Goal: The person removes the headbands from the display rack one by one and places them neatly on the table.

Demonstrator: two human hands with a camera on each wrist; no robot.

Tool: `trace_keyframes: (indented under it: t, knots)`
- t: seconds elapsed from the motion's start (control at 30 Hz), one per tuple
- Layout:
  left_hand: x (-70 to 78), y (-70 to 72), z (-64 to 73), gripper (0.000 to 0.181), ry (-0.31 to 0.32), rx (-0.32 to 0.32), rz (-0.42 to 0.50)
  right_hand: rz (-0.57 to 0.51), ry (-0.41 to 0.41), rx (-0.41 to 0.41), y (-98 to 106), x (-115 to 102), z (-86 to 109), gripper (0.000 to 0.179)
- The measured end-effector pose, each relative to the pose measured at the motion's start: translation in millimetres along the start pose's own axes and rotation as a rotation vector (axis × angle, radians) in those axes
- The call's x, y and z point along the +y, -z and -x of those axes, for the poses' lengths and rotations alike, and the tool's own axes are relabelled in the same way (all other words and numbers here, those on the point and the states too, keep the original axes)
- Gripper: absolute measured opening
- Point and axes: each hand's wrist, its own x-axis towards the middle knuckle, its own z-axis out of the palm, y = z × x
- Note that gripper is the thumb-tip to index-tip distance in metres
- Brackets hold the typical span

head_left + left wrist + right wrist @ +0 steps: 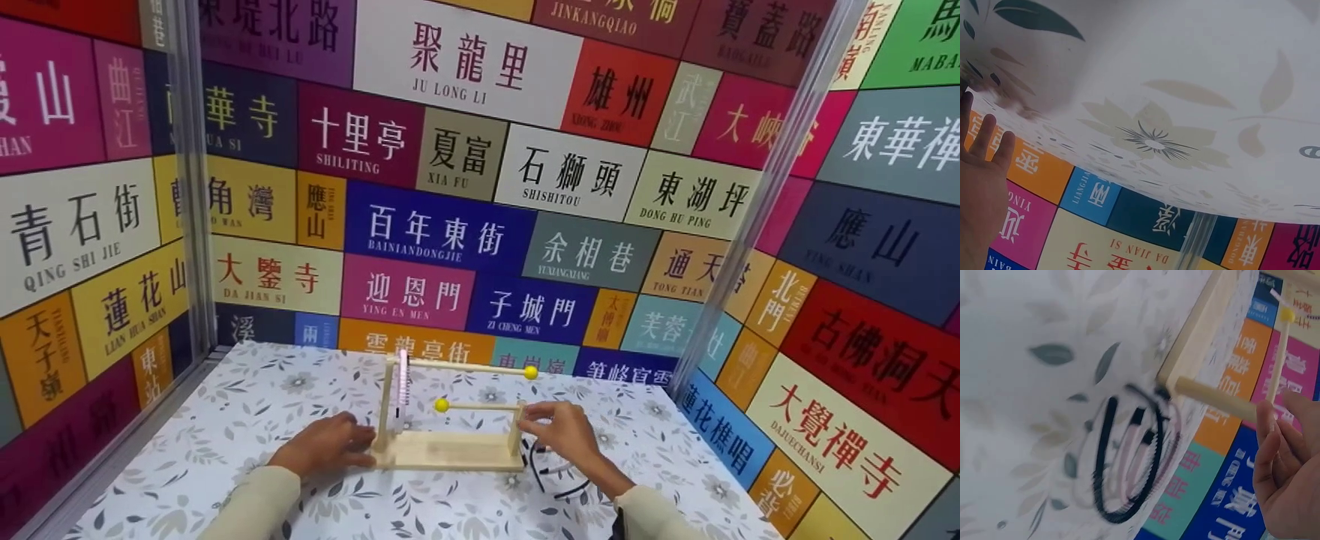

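Note:
A pale wooden headband stand has a flat base and two posts. From the taller left post, a long rod with a yellow ball end runs right; a pale pink headband hangs on it near the post. My left hand holds the left end of the base, thumb and fingers by the post foot; the left wrist view shows some of its fingers extended. At the top of the short right post, my right hand pinches the end of a shorter rod, whose yellow ball points left.
Several headbands, one black and others pink with black tips, lie on the table right of the base. A floral cloth covers the table. Panels with coloured name blocks enclose the back and sides.

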Motion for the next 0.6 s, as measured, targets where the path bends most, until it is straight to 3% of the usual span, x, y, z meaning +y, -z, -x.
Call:
trace_keyframes:
  t: [0.17, 0.43, 0.6]
  knots:
    - [-1.5, -0.6, -1.4, 0.055, 0.03, -0.013, 0.022, -0.025, 0.077, -0.061, -16.1, -24.3, -9.3, 0.034]
    - [2.0, 2.1, 1.3, 0.054, 0.101, -0.043, 0.087, -0.019, 0.166, -0.059, -48.3, -59.3, -24.3, 0.032]
    - [3.1, 2.7, -1.6, 0.053, 0.081, -0.038, 0.061, -0.019, 0.195, -0.075, -66.7, -84.9, -32.9, 0.035]
